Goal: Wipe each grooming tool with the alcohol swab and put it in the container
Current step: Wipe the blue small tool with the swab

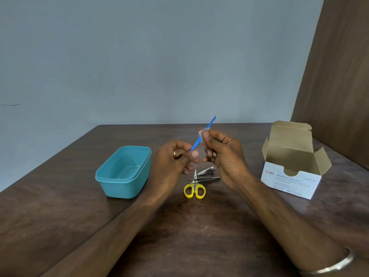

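My left hand (pixel 175 158) pinches the lower end of a thin blue plastic tool (pixel 211 122), which slants up to the right above the table. My right hand (pixel 221 152) pinches a small white alcohol swab (pixel 201 134) wrapped around the tool's middle. Below my hands lie yellow-handled scissors (pixel 194 189), steel tweezers (pixel 207 179) and a nail clipper (pixel 206 171) on the dark wooden table (pixel 199 226). An open teal container (pixel 124 171) stands to the left; nothing shows inside it.
An open white box of alcohol swabs (pixel 292 176) stands at the right, its flaps up. A brown panel (pixel 339 76) rises behind it. The table's far edge runs just behind my hands, with a grey wall beyond.
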Available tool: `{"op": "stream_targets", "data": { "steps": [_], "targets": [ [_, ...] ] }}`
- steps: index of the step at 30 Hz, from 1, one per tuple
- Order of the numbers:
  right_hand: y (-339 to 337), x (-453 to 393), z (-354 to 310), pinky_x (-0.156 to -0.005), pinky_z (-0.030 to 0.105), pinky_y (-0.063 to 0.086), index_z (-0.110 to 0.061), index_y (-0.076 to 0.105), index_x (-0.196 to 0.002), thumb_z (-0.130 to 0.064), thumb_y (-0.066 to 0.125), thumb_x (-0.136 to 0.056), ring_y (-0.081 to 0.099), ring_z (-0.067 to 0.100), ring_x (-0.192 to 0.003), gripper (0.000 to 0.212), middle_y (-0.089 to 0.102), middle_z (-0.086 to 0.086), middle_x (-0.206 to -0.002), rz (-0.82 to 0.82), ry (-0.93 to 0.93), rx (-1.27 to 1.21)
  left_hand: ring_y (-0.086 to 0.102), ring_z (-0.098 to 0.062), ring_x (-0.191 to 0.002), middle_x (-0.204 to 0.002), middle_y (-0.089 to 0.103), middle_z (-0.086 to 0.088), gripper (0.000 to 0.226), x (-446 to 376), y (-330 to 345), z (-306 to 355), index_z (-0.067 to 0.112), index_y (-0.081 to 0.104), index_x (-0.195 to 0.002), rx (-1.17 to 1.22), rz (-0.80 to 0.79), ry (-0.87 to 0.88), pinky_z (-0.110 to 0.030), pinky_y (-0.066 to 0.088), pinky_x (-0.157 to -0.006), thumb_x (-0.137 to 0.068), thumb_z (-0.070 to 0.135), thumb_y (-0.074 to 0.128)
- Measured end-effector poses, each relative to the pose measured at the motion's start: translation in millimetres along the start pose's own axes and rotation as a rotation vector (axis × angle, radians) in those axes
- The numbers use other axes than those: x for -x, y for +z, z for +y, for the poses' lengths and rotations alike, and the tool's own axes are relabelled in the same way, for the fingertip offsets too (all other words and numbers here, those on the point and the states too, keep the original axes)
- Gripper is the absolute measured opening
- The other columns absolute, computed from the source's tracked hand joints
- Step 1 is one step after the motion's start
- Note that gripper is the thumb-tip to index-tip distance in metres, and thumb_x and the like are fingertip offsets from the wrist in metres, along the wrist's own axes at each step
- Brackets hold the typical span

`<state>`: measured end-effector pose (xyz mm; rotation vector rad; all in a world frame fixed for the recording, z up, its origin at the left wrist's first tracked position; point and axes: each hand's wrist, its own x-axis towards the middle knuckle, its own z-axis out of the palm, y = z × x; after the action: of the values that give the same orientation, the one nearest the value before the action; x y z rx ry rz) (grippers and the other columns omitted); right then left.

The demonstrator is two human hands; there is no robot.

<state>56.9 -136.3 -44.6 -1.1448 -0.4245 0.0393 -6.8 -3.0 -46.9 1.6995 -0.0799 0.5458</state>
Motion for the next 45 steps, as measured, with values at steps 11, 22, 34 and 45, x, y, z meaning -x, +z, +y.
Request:
{"op": "stream_targets", "data": {
  "steps": [11,22,34,45],
  "targets": [
    [1.7,2.9,4.4,-0.052,0.026,0.044,-0.013,0.077,-0.095,-0.020,0.071,-0.087,0.040,0.009,-0.054,0.012,0.057,-0.003,-0.067,-0.052,-0.008,0.076,0.071,-0.027,-0.064,-0.072,0.074,-0.015,0.003,1.3,-1.8,-0.9,0.004,0.065,-0.092,0.108,-0.015,-0.075,-0.029,0.058,-0.058,-0.092,0.007,0.063],
    [-0.6,1.3,4.1,-0.050,0.027,0.045,-0.014,0.076,-0.091,-0.015,0.069,-0.091,0.043,0.004,-0.048,0.007,0.057,-0.014,-0.055,-0.141,-0.059,0.384,0.072,-0.011,-0.088,-0.094,0.075,0.002,0.028,-2.5,-7.0,3.8,0.017,0.070,-0.108,-0.001,0.133,-0.032,-0.035,0.062,-0.067,-0.086,0.035,0.071],
    [1.5,3.9,7.6,-0.054,0.026,0.048,-0.013,0.077,-0.091,-0.019,0.070,-0.091,0.049,0.009,-0.057,0.010,0.064,0.003,-0.074,-0.357,-0.018,0.517,0.066,-0.006,-0.072,-0.075,0.074,0.005,0.008,-8.1,-13.8,8.0,0.017,0.076,-0.087,0.032,0.242,0.056,-0.030,0.058,-0.070,-0.086,0.024,0.073],
    [-0.7,2.0,9.5,-0.057,0.035,0.050,-0.024,0.080,-0.085,-0.024,0.073,-0.089,0.050,0.020,-0.067,0.007,0.067,0.000,-0.078,-0.319,-0.040,0.562,0.068,-0.011,-0.077,-0.080,0.074,0.001,0.002,-8.5,-17.4,12.8,0.019,0.074,-0.086,0.108,0.344,0.129,-0.023,0.056,-0.059,-0.085,0.020,0.074]
  ]
}}
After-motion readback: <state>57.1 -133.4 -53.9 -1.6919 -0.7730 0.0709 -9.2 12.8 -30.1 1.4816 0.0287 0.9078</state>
